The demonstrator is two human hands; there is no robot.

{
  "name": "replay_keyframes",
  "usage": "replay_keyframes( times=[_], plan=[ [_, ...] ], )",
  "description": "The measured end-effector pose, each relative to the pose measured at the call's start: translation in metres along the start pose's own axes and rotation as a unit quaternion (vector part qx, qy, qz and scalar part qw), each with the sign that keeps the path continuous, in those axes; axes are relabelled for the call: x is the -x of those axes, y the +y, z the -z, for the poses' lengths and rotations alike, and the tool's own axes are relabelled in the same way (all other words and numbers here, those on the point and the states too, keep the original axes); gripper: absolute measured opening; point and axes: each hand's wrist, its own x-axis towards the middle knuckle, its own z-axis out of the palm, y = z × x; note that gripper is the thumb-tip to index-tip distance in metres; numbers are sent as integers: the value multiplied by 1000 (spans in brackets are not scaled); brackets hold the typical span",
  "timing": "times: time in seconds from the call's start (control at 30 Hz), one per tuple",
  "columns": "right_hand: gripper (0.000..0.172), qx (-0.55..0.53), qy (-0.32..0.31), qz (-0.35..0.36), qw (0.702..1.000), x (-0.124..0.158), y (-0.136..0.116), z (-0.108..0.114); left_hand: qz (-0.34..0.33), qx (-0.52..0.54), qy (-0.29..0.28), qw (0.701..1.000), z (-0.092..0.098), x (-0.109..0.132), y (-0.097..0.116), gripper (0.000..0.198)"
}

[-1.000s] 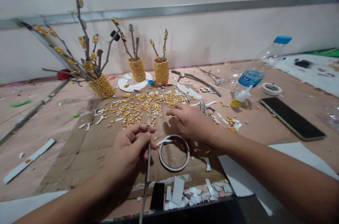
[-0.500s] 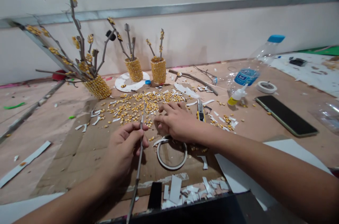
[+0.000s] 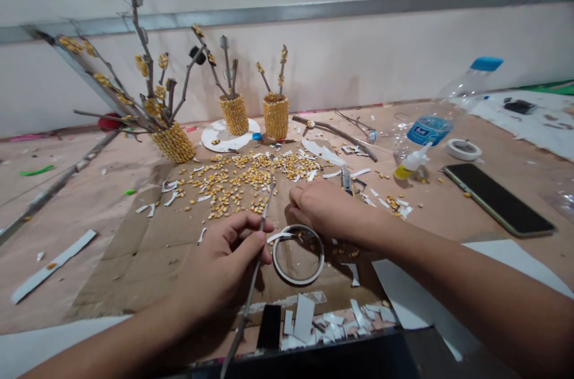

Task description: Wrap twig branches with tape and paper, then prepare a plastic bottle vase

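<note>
My left hand (image 3: 224,265) is closed round a thin grey twig (image 3: 264,205), whose tip points up toward a scatter of corn kernels (image 3: 242,179) on a cardboard sheet (image 3: 147,253). Palm down, my right hand (image 3: 325,208) rests on the cardboard just beyond a tape roll (image 3: 298,253), fingers curled together at the edge of the kernels. What they hold, if anything, is hidden.
Three corn-covered pots (image 3: 275,118) with twigs stand at the back. A utility knife (image 3: 347,180), a glue bottle (image 3: 410,162), a water bottle (image 3: 448,110), a second tape roll (image 3: 463,149) and a phone (image 3: 497,198) lie right. White paper scraps (image 3: 314,322) litter the near edge.
My right hand has drawn back from the kernel pile toward the tape roll and its fingers have curled in. The twig in my left hand has tilted to the right.
</note>
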Motion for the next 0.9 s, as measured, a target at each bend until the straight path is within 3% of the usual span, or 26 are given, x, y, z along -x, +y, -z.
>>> replay_keyframes(
  times=[0.1,0.2,0.3,0.37,0.5,0.6,0.7,0.77,0.9],
  plan=[
    [21,-65,-29,-45,996,4,1,3,-4,-27,-9,1000,0,3,1,31],
    [9,-109,-27,-45,993,8,5,4,-13,-46,-31,998,2,4,-1,31],
    [4,-273,-2,-19,962,13,7,4,-1,-15,-65,998,4,2,-4,32],
    [8,-434,7,10,901,17,4,4,12,24,-86,996,3,1,-6,35],
    [37,-668,2,11,744,23,-10,-2,42,64,-109,991,-2,1,-5,43],
    [52,-730,-18,-14,683,24,-21,-8,47,43,-111,992,-4,2,-3,44],
    [55,-748,-27,-23,663,24,-28,-13,38,21,-114,992,-5,2,-2,40],
    [50,-745,-11,-24,667,25,-30,-14,38,18,-121,992,-5,1,-2,38],
    [34,-689,23,-30,724,29,-32,-10,24,19,-131,991,-4,2,-6,32]
  ],
)
